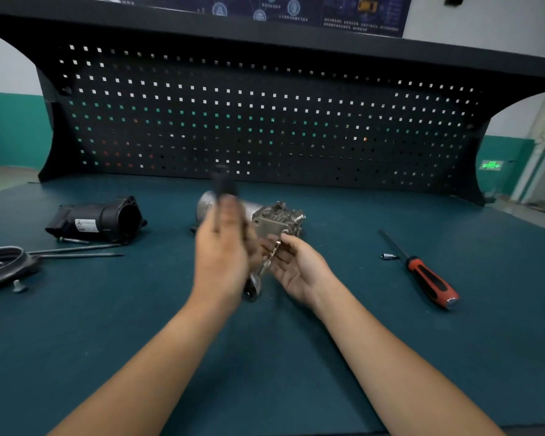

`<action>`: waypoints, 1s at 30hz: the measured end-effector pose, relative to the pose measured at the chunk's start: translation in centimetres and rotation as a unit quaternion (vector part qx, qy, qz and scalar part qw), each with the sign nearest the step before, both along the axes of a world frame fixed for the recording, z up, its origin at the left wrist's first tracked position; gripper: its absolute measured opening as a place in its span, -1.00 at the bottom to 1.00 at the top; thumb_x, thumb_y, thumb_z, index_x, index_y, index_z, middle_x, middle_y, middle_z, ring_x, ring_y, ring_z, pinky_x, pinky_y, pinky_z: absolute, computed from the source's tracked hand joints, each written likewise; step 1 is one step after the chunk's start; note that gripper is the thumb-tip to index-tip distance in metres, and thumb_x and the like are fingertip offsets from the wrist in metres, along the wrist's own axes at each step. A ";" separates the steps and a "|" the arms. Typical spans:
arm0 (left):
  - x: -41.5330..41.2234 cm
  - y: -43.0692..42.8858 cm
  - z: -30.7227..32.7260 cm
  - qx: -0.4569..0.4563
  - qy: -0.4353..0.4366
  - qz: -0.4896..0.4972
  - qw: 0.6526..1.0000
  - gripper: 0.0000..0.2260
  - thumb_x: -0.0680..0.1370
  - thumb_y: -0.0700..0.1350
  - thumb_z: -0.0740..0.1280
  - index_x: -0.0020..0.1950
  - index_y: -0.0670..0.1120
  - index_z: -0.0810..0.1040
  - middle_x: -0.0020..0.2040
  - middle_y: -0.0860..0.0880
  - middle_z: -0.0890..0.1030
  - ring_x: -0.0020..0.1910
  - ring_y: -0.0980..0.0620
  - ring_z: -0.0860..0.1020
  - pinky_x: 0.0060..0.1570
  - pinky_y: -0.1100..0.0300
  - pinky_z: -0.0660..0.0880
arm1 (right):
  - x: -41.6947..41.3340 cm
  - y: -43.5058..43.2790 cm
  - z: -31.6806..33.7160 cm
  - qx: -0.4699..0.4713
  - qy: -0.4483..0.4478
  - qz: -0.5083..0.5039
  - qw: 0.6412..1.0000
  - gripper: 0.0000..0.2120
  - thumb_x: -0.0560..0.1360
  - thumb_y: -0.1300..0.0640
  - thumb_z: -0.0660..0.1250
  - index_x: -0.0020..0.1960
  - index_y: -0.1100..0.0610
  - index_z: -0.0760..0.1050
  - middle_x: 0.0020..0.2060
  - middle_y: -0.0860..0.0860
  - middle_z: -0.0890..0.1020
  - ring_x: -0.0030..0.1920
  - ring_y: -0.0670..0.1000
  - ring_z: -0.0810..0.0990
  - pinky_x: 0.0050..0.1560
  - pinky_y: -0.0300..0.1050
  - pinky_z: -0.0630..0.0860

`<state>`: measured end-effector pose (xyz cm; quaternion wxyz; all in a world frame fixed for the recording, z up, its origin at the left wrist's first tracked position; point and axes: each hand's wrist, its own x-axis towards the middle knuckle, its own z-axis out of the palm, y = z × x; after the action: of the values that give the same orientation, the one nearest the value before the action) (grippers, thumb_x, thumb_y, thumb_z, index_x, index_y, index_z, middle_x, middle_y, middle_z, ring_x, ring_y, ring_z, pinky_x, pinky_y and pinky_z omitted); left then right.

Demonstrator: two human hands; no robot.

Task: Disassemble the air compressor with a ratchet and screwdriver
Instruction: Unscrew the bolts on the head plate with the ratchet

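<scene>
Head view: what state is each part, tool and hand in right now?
left hand: grips the ratchet, motion-blurred.
ratchet: lifted, handle pointing up.
right hand: palm up, fingers round the extension bar.
black housing: detached, on its side.
compressor body: lying on the mat, apart from the housing.
long bolts: out, lying flat.
screwdriver: lying on the mat, untouched.
socket: loose beside the screwdriver shaft.

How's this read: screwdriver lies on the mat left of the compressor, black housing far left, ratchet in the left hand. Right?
Wrong on one point: the head view shows the screwdriver lying on the mat right of the compressor, not left. Black housing far left and ratchet in the left hand both hold.
</scene>
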<state>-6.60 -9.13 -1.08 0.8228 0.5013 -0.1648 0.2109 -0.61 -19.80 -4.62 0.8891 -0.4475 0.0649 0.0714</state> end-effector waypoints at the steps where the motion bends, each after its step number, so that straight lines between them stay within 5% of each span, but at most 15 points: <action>1: 0.6 0.7 0.2 -0.085 0.047 -0.004 0.995 -0.64 0.56 0.19 0.12 -0.28 -0.05 0.27 -0.61 0.11 0.24 -0.66 0.19 0.17 -0.63 0.38 0.14 | 0.1 -0.2 -0.1 0.014 0.003 0.009 1.000 -0.79 0.58 0.22 0.11 -0.10 0.23 0.50 -0.39 0.09 0.67 -0.42 -0.03 0.65 -0.44 -0.30 0.54; 5: 2.2 2.8 0.4 -0.312 0.177 -0.022 0.933 -0.60 0.59 0.22 0.05 -0.29 -0.05 0.23 -0.62 0.10 0.16 -0.69 0.16 0.14 -0.66 0.39 0.14 | -0.2 -0.4 0.0 0.050 -0.012 0.027 0.998 -0.81 0.57 0.28 0.10 -0.09 0.27 0.49 -0.37 0.12 0.67 -0.39 0.00 0.66 -0.35 -0.27 0.58; 8: 2.5 2.9 0.0 -0.294 0.169 -0.023 0.941 -0.59 0.60 0.22 0.04 -0.29 -0.05 0.24 -0.62 0.10 0.16 -0.68 0.16 0.13 -0.66 0.39 0.14 | -0.1 -0.3 0.0 0.041 -0.022 0.029 0.999 -0.79 0.59 0.29 0.10 -0.13 0.27 0.48 -0.39 0.09 0.67 -0.40 -0.04 0.66 -0.31 -0.28 0.58; 14: 0.6 1.2 -0.2 0.037 -0.027 -0.018 0.999 -0.69 0.58 0.08 0.09 -0.29 -0.05 0.29 -0.63 0.06 0.30 -0.66 0.22 0.20 -0.63 0.41 0.16 | 0.2 -0.5 -0.2 -0.010 -0.016 0.019 1.000 -0.81 0.57 0.27 0.16 -0.17 0.24 0.48 -0.45 0.05 0.65 -0.43 -0.08 0.64 -0.36 -0.31 0.57; 18: -0.4 0.0 -2.4 0.319 -0.209 -0.004 0.924 -0.78 0.44 0.05 0.19 -0.26 -0.10 0.39 -0.48 0.15 0.46 -0.53 0.32 0.31 -0.51 0.40 0.25 | 0.5 -0.4 -0.6 -0.046 -0.021 0.023 0.998 -0.90 0.56 0.27 0.20 0.02 0.25 0.47 -0.20 0.12 0.60 -0.15 0.03 0.59 -0.01 -0.18 0.53; 24: 0.0 0.6 -0.7 0.046 -0.060 0.022 0.997 -0.63 0.56 0.16 0.15 -0.29 -0.09 0.28 -0.61 0.10 0.30 -0.64 0.23 0.20 -0.63 0.40 0.17 | -0.2 -0.5 -0.4 0.000 -0.012 0.035 0.999 -0.81 0.58 0.19 0.15 -0.14 0.21 0.49 -0.39 0.06 0.67 -0.41 -0.05 0.65 -0.41 -0.31 0.55; 30: 2.1 2.2 -0.2 -0.182 0.124 0.041 0.975 -0.60 0.62 0.19 0.00 -0.28 -0.05 0.25 -0.61 0.11 0.17 -0.66 0.14 0.13 -0.63 0.37 0.14 | -0.1 -0.5 -0.4 -0.016 -0.015 0.071 0.997 -0.79 0.57 0.20 0.11 -0.12 0.17 0.50 -0.31 0.03 0.70 -0.32 -0.07 0.67 -0.31 -0.27 0.54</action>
<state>-4.53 -6.91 -1.29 0.9050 0.3717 0.0002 0.2070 -0.73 -20.27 -5.07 0.8756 -0.4657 0.0211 0.1266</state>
